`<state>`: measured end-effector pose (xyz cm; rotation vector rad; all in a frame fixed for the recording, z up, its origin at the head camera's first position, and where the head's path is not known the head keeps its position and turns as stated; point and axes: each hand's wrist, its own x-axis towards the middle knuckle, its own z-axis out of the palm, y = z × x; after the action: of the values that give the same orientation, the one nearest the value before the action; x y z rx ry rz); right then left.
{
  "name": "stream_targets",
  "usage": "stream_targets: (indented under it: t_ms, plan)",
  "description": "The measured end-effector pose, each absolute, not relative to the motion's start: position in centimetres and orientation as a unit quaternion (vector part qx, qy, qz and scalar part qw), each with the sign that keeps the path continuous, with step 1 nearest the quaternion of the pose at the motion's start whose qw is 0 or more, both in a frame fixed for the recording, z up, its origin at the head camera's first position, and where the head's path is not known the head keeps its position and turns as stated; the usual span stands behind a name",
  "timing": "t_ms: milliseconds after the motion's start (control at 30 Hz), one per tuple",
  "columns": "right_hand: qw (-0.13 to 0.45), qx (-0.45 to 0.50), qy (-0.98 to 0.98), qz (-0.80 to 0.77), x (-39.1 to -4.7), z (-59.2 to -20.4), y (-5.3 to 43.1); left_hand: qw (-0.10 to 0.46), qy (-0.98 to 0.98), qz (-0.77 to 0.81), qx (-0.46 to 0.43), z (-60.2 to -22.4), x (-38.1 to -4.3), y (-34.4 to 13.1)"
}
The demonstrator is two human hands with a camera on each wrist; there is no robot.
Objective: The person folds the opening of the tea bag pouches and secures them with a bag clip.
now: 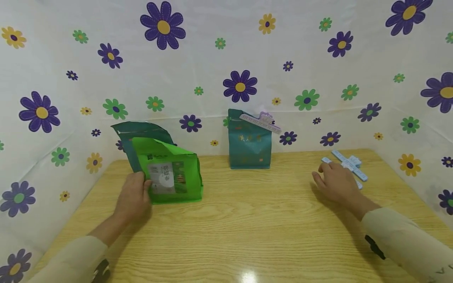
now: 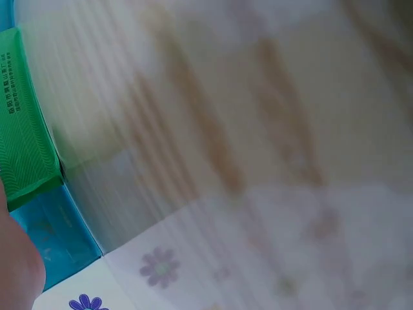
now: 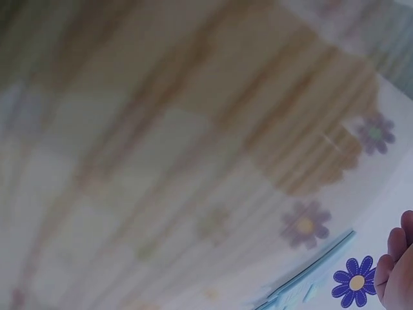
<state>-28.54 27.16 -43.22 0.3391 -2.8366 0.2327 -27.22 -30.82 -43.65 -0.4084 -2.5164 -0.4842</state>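
My left hand (image 1: 134,194) grips a bright green tea bag (image 1: 177,175) by its lower left edge, thumb on the front. The bag stands upright with its top loose and leaning; the left wrist view shows the green bag (image 2: 26,129) too. Right behind it is a dark teal bag (image 1: 145,129), partly hidden. On the right, my right hand (image 1: 337,182) is over two light blue sealing clips, fingers bent loosely and thumb apart. One clip (image 1: 350,166) lies just beyond the fingers; the hand partly covers the other clip (image 1: 359,184).
A teal bag (image 1: 249,151) stands at the back middle, with a lilac sealing clip (image 1: 260,122) slanting across its top. Flower-printed cloth (image 1: 198,59) hangs behind and at both sides of the wooden table (image 1: 247,220).
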Motion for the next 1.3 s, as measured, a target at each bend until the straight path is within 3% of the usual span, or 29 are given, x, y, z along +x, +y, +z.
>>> stream_targets:
  t_ms: [467,1300]
  plan:
    - [0.151,0.13,-0.976,0.086,-28.6,-43.1,25.7,0.31,-0.914,-0.178,-0.192,-43.8,-27.3,-29.6]
    - [0.118,0.108,-0.984,0.082,-29.1,-43.5,24.7,0.343,-0.898,-0.168,-0.22,-44.7,-28.1,-28.2]
